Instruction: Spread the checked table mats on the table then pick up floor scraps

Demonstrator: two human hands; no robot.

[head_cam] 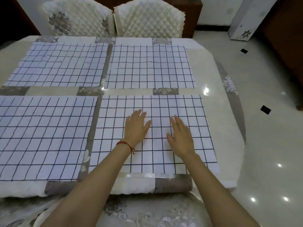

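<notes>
Several white table mats with dark checks lie flat on the table point(229, 128): one at the far left point(55, 64), one at the far right point(150, 66), one at the near left point(42, 136) and one at the near right point(188, 112). My left hand point(136, 126) and my right hand point(180, 136) both rest flat on the near right mat, fingers straight, about a hand's width apart. A red string is tied round my left wrist.
Two quilted white chairs point(147, 18) stand at the table's far side, and a padded chair seat point(147, 213) is just below me. The glossy tiled floor point(270, 145) lies to the right, with dark squares point(265, 109) on it. A white floral cabinet point(246, 18) stands at the back right.
</notes>
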